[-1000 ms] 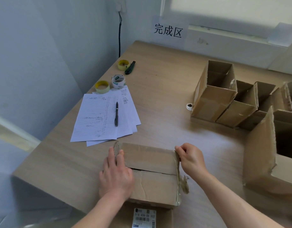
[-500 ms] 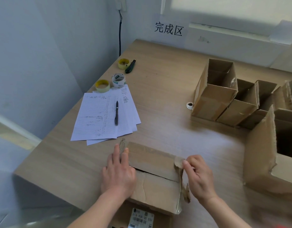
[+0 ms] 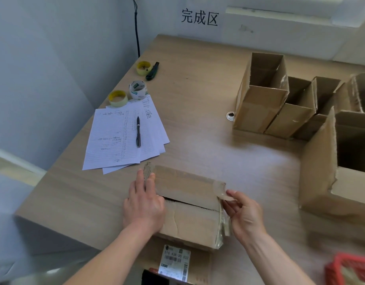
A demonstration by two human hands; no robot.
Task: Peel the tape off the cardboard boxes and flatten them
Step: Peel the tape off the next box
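A small cardboard box (image 3: pixel 189 219) lies at the near edge of the wooden table (image 3: pixel 198 99), its top flaps parted along a dark slit. My left hand (image 3: pixel 143 204) rests flat on the box's left end, fingers straight. My right hand (image 3: pixel 242 212) pinches a strip of clear tape (image 3: pixel 219 190) that curls up from the box's right end. More loose tape hangs down that right side. Several open, upright cardboard boxes (image 3: pixel 261 95) stand at the right.
Lined papers (image 3: pixel 119 140) with a black pen (image 3: pixel 138 131) lie on the left. Three tape rolls (image 3: pixel 137 90) and a green cutter (image 3: pixel 152 68) sit behind them. A large open box (image 3: pixel 338 161) stands at right. A red basket (image 3: pixel 350 270) shows at bottom right.
My right hand has moved toward me along the box's right end, lifting the tape strip further off the cardboard. My left hand stays pressed on the left end.
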